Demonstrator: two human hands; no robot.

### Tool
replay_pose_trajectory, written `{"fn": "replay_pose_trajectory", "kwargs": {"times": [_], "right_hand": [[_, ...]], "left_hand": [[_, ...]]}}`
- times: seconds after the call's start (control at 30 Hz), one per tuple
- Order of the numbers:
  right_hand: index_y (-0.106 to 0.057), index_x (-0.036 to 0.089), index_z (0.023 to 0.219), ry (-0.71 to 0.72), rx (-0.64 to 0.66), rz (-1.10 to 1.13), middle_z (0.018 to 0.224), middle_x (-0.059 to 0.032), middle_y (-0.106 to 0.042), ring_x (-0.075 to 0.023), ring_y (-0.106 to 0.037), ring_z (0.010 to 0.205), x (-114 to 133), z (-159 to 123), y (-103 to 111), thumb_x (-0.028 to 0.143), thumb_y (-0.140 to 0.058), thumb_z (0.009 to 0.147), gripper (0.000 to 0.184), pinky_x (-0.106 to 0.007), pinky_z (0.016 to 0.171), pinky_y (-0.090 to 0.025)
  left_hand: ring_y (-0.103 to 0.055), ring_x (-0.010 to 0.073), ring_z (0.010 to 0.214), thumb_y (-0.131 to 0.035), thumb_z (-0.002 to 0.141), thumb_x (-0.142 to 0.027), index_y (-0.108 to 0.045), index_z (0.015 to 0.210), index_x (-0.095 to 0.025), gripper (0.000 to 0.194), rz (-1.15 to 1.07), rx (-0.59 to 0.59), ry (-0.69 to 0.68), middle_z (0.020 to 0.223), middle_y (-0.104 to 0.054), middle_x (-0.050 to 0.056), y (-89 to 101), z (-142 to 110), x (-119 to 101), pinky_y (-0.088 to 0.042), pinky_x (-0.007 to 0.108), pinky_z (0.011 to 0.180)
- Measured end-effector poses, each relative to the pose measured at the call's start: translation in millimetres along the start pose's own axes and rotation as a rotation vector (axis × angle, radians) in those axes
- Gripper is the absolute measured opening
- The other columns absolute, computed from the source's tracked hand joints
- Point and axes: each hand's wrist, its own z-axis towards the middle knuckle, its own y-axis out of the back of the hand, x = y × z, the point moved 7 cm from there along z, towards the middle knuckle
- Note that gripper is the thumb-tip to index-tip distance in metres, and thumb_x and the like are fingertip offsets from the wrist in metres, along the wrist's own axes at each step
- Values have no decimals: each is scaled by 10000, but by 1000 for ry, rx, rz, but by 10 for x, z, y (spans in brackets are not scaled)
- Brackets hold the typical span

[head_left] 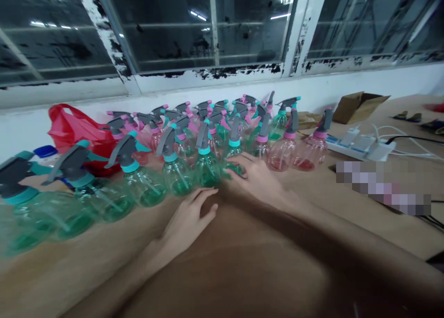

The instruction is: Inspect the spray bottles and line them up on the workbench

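My right hand (258, 177) is wrapped against the body of a green spray bottle (234, 143) with a teal collar and grey trigger head; its fingers cover much of the lower bottle. Just to the left, my left hand (190, 216) holds nothing, with thumb and fingers apart. It hovers in front of another green spray bottle (207, 163) in the front row. More green bottles, such as this spray bottle (147, 186), continue to the left. On the right of the row stand pink spray bottles (282, 151) with pink collars. Motion blurs the picture slightly.
Behind the front row, several more spray bottles (183, 144) crowd toward the wall. A red plastic bag (76, 128) lies at the left. To the right are a cardboard box (357, 107), a white power strip (360, 147) with cables, and a partly pixelated flat object (381, 186).
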Motion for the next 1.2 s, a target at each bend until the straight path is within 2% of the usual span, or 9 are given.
{"fn": "replay_pose_trajectory", "kwargs": {"times": [0.07,0.17,0.33,0.47,0.63,0.73,0.93,1.1,1.2], "right_hand": [[-613,179,1023,-71,-77,-33,1000,-73,-643,-194,-633,816,-157,-28,141,308,-487,893,222,-357,774,-500],[-609,174,1063,-154,-124,-91,946,-87,-663,-232,-632,826,-352,7,232,381,-507,875,298,-395,779,-485],[-498,116,1249,-283,-37,-96,1031,-160,-654,-280,-635,884,-508,182,90,541,-535,807,615,-398,730,-490],[-428,83,1295,-366,55,-132,906,-161,-674,-316,-645,832,-548,301,-39,640,-515,763,775,-425,663,-495],[-523,114,1146,-309,94,-205,1029,-179,-634,-327,-645,851,-543,360,-85,563,-519,794,570,-431,650,-500],[-512,118,1147,-270,108,-211,1085,-181,-607,-328,-637,876,-527,320,-81,544,-512,800,550,-433,656,-506],[-520,127,1072,-199,158,-253,1022,-148,-617,-311,-639,835,-401,150,19,502,-523,807,459,-401,618,-502],[-510,125,1075,-138,228,-307,1027,-147,-614,-312,-634,846,-218,-18,124,550,-498,815,498,-387,611,-500],[-516,120,1085,-87,274,-299,1071,-166,-596,-306,-626,869,-73,-144,138,533,-484,830,487,-380,620,-501]], "left_hand": [[-627,235,1029,-478,882,-290,-566,1123,-277,256,-36,-3,15,1180,-621,36,40,82,-16,-494,420,894],[-674,209,921,-479,884,-312,-579,1086,-266,230,-98,5,34,1080,-679,39,87,185,-35,-539,374,809],[-680,200,880,-491,882,-339,-583,1062,-247,222,-164,-9,56,999,-700,51,166,293,-55,-544,379,802],[-677,218,886,-505,871,-349,-617,1019,-251,210,-194,-13,66,965,-707,52,184,349,-101,-540,398,803],[-674,234,916,-518,861,-352,-623,996,-257,195,-239,0,73,955,-707,49,162,474,-188,-528,425,820],[-678,224,894,-526,859,-333,-603,1006,-251,185,-321,-45,81,933,-701,44,122,540,-218,-529,421,823],[-657,175,737,-496,878,-321,-527,974,-213,148,-381,-175,100,828,-618,22,-53,492,-277,-559,323,642],[-566,226,1034,-584,829,-329,-476,1070,-222,285,-334,-320,96,1091,-532,64,55,407,-327,-520,387,824],[-523,240,1140,-621,809,-339,-410,1198,-248,452,-327,-296,57,1272,-464,82,127,363,-392,-474,425,934]]}}
